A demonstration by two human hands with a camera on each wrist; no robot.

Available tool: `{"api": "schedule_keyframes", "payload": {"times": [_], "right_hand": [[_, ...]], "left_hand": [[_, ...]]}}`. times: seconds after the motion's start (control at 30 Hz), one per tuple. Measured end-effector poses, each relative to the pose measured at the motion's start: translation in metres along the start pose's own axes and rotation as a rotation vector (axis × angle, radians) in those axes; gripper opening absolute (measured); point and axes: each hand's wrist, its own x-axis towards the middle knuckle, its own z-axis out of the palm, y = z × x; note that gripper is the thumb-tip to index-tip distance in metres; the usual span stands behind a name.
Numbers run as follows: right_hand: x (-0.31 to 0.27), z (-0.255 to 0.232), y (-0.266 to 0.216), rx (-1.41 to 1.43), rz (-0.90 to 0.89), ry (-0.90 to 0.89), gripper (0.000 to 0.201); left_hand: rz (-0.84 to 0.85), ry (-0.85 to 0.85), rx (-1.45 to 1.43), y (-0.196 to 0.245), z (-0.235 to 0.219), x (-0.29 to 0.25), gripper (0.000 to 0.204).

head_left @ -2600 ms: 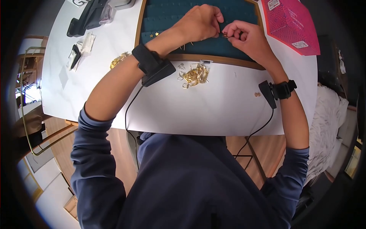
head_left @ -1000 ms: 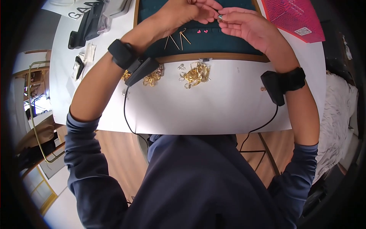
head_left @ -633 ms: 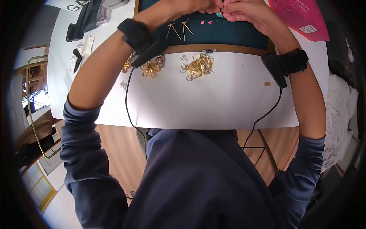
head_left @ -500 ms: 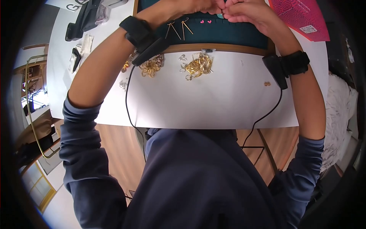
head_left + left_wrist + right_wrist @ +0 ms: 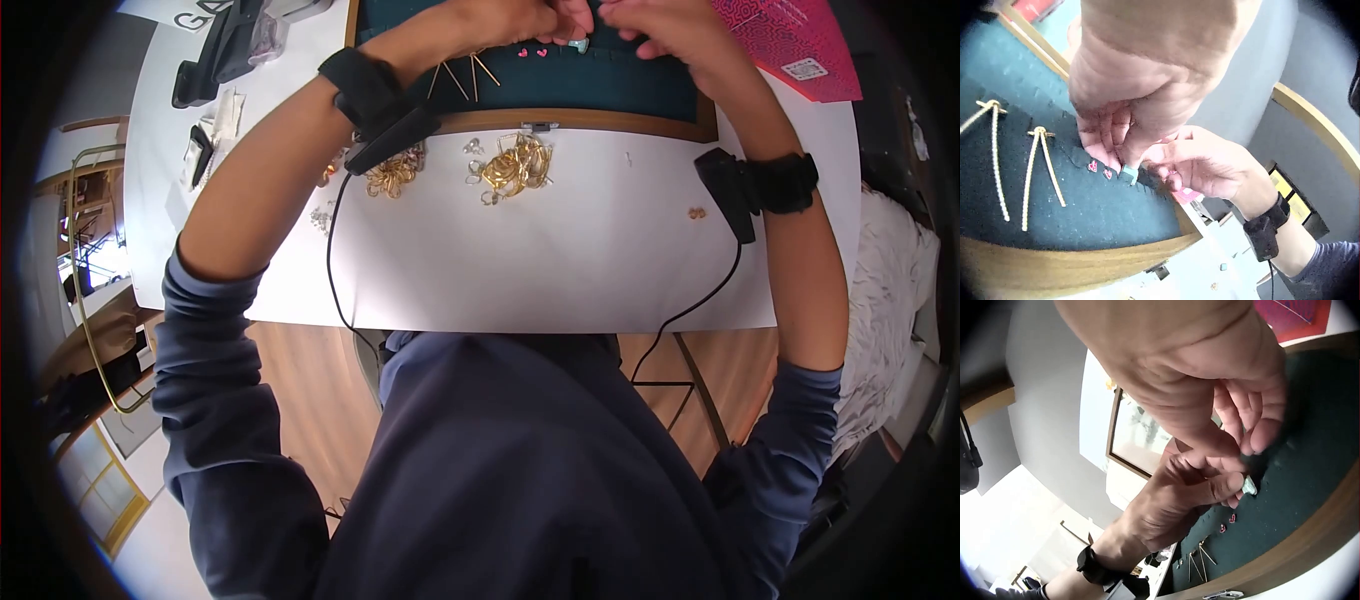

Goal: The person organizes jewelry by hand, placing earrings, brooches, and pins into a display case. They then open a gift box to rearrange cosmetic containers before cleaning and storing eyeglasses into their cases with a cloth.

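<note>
With left hand [image 5: 517, 22] — pinching turquoise earring [image 5: 1249, 485] beside pink hearts [image 5: 542, 53], behind tray [image 5: 640, 121]'s near edge | with right hand [image 5: 675, 32] — fingers apart

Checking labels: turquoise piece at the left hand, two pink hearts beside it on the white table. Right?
No: the two pink hearts sit on the green pad, not the white table, as the left wrist view shows. They are beside the turquoise piece at the left hand.
</note>
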Motion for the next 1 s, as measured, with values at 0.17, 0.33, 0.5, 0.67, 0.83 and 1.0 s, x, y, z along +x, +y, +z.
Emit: {"api": "schedule_keyframes", "payload": {"times": [0.17,0.33,0.5,0.67,0.83,1.0], "right_hand": [[-0.026,-0.020,-0.016,0.057,-0.037,0.148,0.014],[-0.058,-0.035,0.007,-0.002,-0.034,0.168,0.024],[-0.086,-0.032,0.022,0.047,0.025,0.197,0.027],[-0.118,-0.030,0.031,0.152,0.049,0.233,0.025],[-0.183,-0.055,0.037,0.118,0.046,0.567,0.019],[-0.261,-0.110,0.099,-0.417,0.103,0.748,0.022]], "left_hand": [[-0.131,-0.078,0.018,0.037,0.000,-0.004,0.005],[0.079,-0.111,0.086,0.015,-0.001,0.008,0.009],[-0.110,-0.184,0.077,0.024,-0.004,0.005,0.009],[-0.108,-0.220,0.039,0.036,-0.008,-0.004,0.011],[-0.058,-0.071,-0.215,0.014,-0.009,-0.004,0.018],[0.131,-0.281,0.170,-0.004,-0.009,0.005,0.016]]}}
